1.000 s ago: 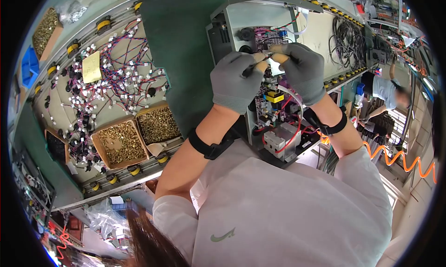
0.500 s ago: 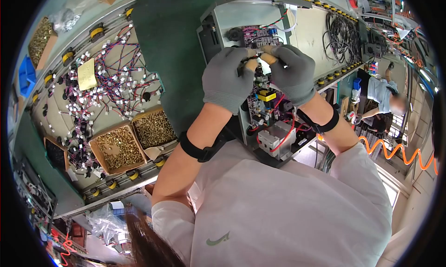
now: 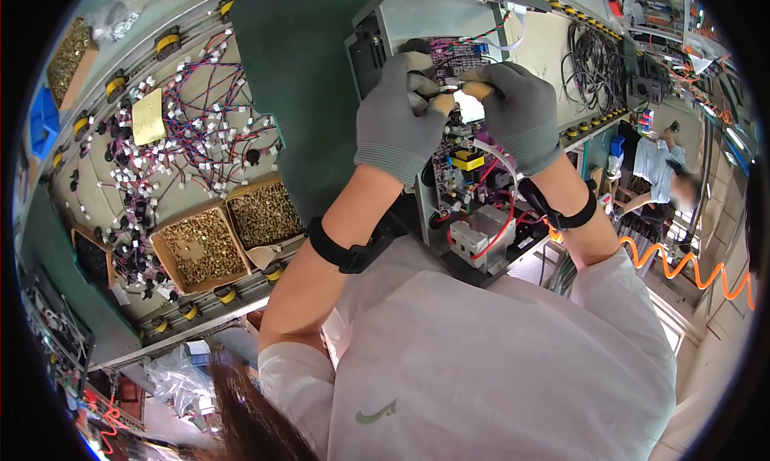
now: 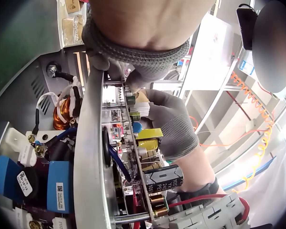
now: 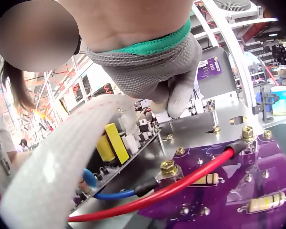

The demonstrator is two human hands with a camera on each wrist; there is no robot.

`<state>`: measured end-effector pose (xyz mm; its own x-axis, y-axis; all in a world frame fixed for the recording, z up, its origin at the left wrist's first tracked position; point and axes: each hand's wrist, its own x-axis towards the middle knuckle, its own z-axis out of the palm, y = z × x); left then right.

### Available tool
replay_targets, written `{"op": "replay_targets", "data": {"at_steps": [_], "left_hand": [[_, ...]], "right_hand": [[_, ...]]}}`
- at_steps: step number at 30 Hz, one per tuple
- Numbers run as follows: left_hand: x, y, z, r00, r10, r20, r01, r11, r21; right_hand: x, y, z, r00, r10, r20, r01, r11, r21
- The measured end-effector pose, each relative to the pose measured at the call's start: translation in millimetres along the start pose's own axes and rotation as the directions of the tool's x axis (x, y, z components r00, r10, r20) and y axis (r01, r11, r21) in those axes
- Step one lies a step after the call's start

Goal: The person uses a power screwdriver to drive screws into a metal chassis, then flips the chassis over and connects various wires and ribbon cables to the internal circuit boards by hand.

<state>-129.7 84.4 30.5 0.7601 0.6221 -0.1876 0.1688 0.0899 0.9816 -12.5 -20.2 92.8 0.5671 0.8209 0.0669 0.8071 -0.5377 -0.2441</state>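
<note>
In the head view both hands wear grey gloves with tan fingertips over an open metal case (image 3: 369, 56). The left hand (image 3: 399, 123) has one finger raised and its other fingers curled, pinching a thin wire (image 3: 451, 87). Opposite it, the right hand (image 3: 521, 112) grips near the wire's other side with bent fingers. Below them stands a circuit board (image 3: 449, 168) with a yellow component (image 3: 467, 160). The left wrist view has the right hand (image 4: 174, 124) behind the upright board's parts. In the right wrist view, the right hand's (image 5: 155, 76) fingertips are partly hidden.
Left of the case lie many wire harnesses (image 3: 192, 140), a yellow note (image 3: 148, 116) and boxes of brass parts (image 3: 200, 248). Black cables (image 3: 593, 68) lie at the upper right. An orange coiled hose (image 3: 682, 272) hangs at the right. Another person (image 3: 658, 168) is farther off.
The left hand has raised one finger and its fingertips have drawn slightly away from the right hand's. The right hand stays by the board; the head view has shifted a little.
</note>
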Motion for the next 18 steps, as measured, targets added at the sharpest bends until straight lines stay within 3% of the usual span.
{"op": "replay_targets", "data": {"at_steps": [2, 4, 11, 13, 15, 16, 18], "left_hand": [[1, -7, 2, 0.999, 0.000, 0.037, 0.001, 1.000, -0.011], [2, -14, 6, 0.981, 0.191, -0.019, -0.191, 0.982, -0.005], [2, -18, 9, 0.966, 0.254, -0.051, -0.251, 0.966, 0.055], [1, -14, 9, 0.976, 0.214, -0.051, -0.211, 0.976, 0.056], [1, -13, 9, 0.983, 0.175, -0.046, -0.173, 0.984, 0.053], [1, -14, 9, 0.969, 0.241, -0.054, -0.235, 0.966, 0.107], [2, -16, 8, 0.951, 0.303, -0.062, -0.290, 0.943, 0.161]], "right_hand": [[2, 0, -1, 1.000, 0.005, 0.018, -0.004, 1.000, -0.019], [5, -3, -5, 0.999, 0.010, 0.037, -0.009, 0.999, -0.039], [7, -2, -5, 0.999, -0.028, 0.044, 0.029, 0.999, -0.029], [7, -3, -4, 0.998, -0.031, 0.057, 0.033, 0.999, -0.023], [1, -5, -2, 0.997, -0.075, -0.032, 0.074, 0.996, -0.048], [-2, -6, -1, 0.997, -0.077, -0.030, 0.075, 0.996, -0.051], [-10, -6, 3, 0.973, -0.224, -0.055, 0.208, 0.954, -0.217]]}}
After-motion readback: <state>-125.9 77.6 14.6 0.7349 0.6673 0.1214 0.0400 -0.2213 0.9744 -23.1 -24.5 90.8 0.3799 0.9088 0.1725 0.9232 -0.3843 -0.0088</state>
